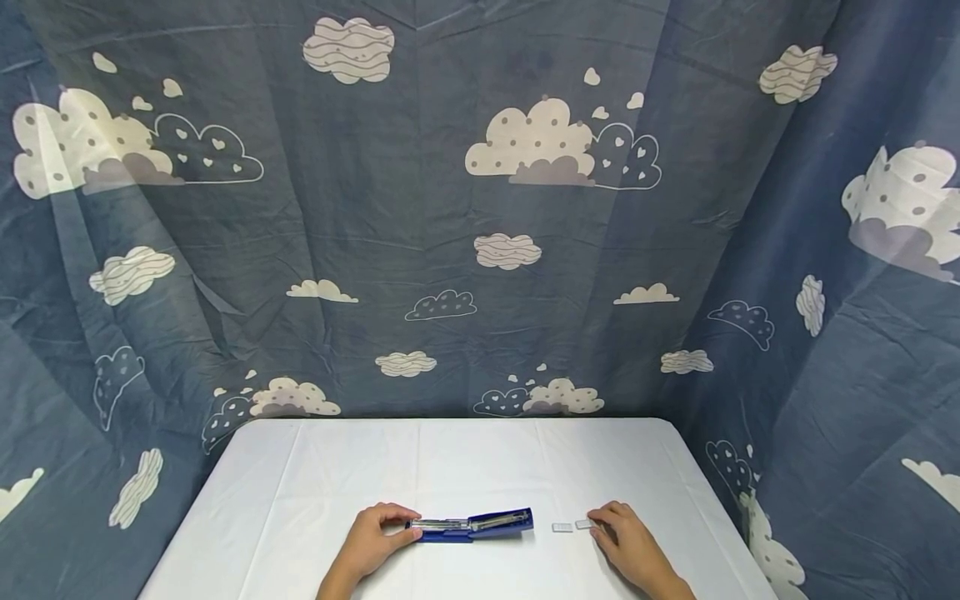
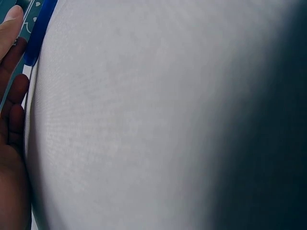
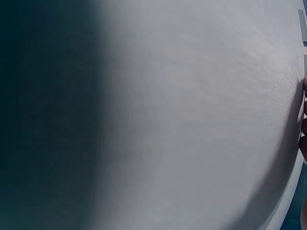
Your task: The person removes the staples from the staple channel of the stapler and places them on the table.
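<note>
A blue stapler [image 1: 444, 537] lies opened out flat on the white table in the head view, its metal staple channel showing. My left hand [image 1: 371, 540] grips its left end between thumb and fingers. In the left wrist view a blue part of the stapler [image 2: 39, 33] shows beside the fingers. To the right of the stapler lies a small grey staple strip [image 1: 562, 527]. Just beyond it, my right hand [image 1: 632, 546] pinches a second staple strip [image 1: 582, 524] by its right end. Only fingertips of that hand appear at the edge of the right wrist view.
A white cloth-covered table [image 1: 480, 467] carries these things. Behind it and at both sides hangs a dark blue curtain [image 1: 420, 208] with a cloud pattern, close to the table's far edge.
</note>
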